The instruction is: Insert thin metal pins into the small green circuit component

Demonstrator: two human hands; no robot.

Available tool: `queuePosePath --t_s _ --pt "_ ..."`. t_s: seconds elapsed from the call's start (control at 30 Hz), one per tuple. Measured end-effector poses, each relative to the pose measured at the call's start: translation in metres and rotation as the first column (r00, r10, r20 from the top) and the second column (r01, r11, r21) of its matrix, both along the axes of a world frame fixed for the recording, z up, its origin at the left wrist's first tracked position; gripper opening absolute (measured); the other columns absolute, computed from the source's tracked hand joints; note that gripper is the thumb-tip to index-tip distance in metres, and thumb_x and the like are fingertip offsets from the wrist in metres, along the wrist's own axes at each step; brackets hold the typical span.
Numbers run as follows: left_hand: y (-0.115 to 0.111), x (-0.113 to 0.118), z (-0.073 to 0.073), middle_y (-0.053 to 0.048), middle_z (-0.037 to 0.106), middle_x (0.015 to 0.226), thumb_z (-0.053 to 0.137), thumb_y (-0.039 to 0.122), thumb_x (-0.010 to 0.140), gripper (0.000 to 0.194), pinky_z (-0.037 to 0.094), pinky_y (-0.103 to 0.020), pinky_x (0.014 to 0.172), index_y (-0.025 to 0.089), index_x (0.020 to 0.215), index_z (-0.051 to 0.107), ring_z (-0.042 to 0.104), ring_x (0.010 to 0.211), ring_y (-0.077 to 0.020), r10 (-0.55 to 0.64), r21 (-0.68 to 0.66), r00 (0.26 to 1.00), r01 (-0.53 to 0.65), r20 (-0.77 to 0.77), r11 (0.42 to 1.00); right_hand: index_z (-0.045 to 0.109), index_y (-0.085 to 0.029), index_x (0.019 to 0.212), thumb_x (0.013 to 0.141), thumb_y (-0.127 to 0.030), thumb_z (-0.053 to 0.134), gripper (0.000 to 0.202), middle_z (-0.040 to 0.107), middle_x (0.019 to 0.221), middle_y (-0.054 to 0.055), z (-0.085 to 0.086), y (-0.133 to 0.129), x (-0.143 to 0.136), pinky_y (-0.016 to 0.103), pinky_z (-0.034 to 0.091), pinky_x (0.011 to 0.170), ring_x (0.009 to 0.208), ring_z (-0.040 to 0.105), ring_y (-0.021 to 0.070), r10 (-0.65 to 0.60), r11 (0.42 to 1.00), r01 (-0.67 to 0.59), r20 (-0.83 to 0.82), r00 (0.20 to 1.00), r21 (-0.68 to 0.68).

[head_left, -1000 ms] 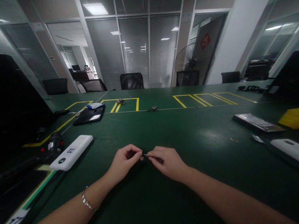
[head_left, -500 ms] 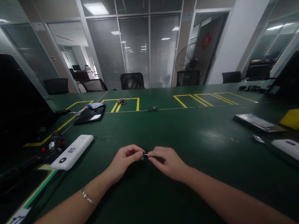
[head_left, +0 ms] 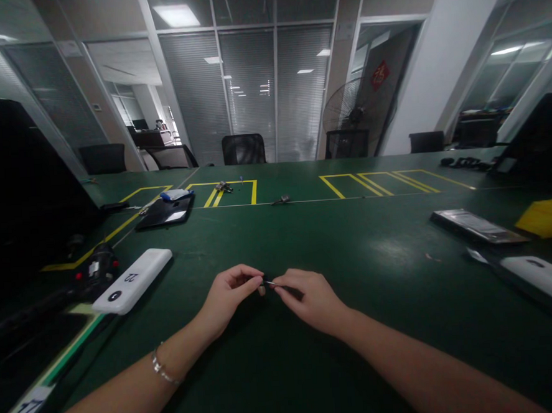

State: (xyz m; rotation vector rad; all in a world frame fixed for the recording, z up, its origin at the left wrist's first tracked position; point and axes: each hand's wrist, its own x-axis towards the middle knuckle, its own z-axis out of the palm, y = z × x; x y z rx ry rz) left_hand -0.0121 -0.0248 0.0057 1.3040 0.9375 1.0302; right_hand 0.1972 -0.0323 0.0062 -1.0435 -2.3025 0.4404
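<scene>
My left hand (head_left: 231, 293) is closed in a pinch just above the green table (head_left: 353, 245), near the middle of the view. Between its fingertips is a small dark thing, too tiny to name. My right hand (head_left: 310, 295) faces it from the right, thumb and forefinger pinched on a thin, light metal piece (head_left: 270, 283) that points toward the left fingertips. Whether the two pieces touch cannot be made out.
Left lie a white power bank (head_left: 133, 281) marked 22 and a black flat device (head_left: 166, 210). Small metal parts (head_left: 282, 199) lie farther back. A silver-grey box (head_left: 477, 226), another white power bank (head_left: 545, 282) and a yellow object (head_left: 548, 217) are at right.
Both hands hold nearly the same place. The fingers of my left hand have shifted slightly, and the thin metal piece is tilted a little more.
</scene>
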Motion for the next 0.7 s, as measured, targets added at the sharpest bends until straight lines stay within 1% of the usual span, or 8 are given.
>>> queuePosePath --t_s 0.23,0.5,0.7 --pt "0.0001 0.0002 -0.0007 -0.003 0.071 0.077 0.068 0.024 0.081 0.013 0.045 -0.028 0.071 0.014 0.090 0.068 0.061 0.073 -0.0155 0.015 0.010 1.000 -0.015 -0.007 1.000 0.066 -0.022 0.103 0.093 -0.022 0.049 0.019 0.064 0.084 0.001 -0.0015 0.0009 -0.0004 0.025 0.042 0.065 0.072 0.057 0.0133 -0.016 1.000 0.016 -0.010 1.000 0.000" --pt "-0.0008 0.0002 -0.0008 -0.003 0.071 0.080 0.070 0.023 0.078 0.015 0.047 -0.030 0.074 0.015 0.091 0.068 0.063 0.076 -0.0167 0.012 0.008 0.999 -0.012 -0.053 1.000 0.066 -0.023 0.105 0.094 -0.023 0.048 0.021 0.064 0.085 0.001 0.0002 0.0000 0.0011 0.025 0.042 0.064 0.072 0.057 0.0136 -0.014 1.000 0.013 0.032 0.999 0.009" --pt "-0.0007 0.0011 -0.0017 -0.003 0.070 0.078 0.071 0.022 0.077 0.016 0.046 -0.030 0.074 0.015 0.091 0.068 0.064 0.075 -0.0167 -0.002 -0.012 0.999 0.002 -0.051 1.000 0.066 -0.022 0.104 0.093 -0.022 0.049 0.020 0.064 0.085 0.002 -0.0003 0.0009 0.0017 0.025 0.042 0.066 0.072 0.057 0.0138 0.020 1.000 -0.021 0.046 0.999 0.023"
